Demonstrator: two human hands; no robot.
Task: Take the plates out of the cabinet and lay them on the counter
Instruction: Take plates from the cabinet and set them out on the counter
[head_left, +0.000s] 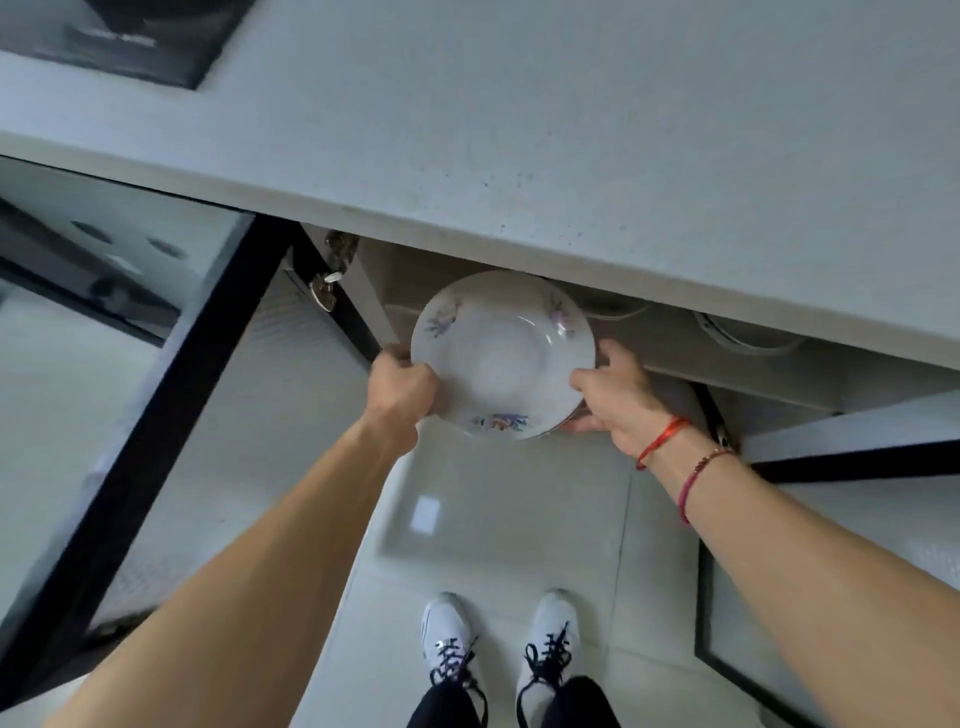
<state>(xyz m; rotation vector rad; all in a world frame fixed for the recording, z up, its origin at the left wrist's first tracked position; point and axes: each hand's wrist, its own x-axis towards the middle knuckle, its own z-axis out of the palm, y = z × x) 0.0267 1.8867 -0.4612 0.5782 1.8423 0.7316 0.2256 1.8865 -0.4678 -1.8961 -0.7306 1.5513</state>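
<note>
Head: plate (503, 353) (floral) gripped between left fingers (396, 359) and right fingers (584, 383).

I see a white plate (503, 353) with small purple, blue and orange flower sprays round its rim. Above the plate, the counter (519, 156) is pale grey with fine dark speckles. Left of the plate, the cabinet door (270, 415) has a black frame around a ribbed, frosted panel. Just right of the plate are two red cord bracelets (664, 440). Below it, white shoes (449, 639) with black laces stand on glossy, pale floor tiles (493, 519).
</note>
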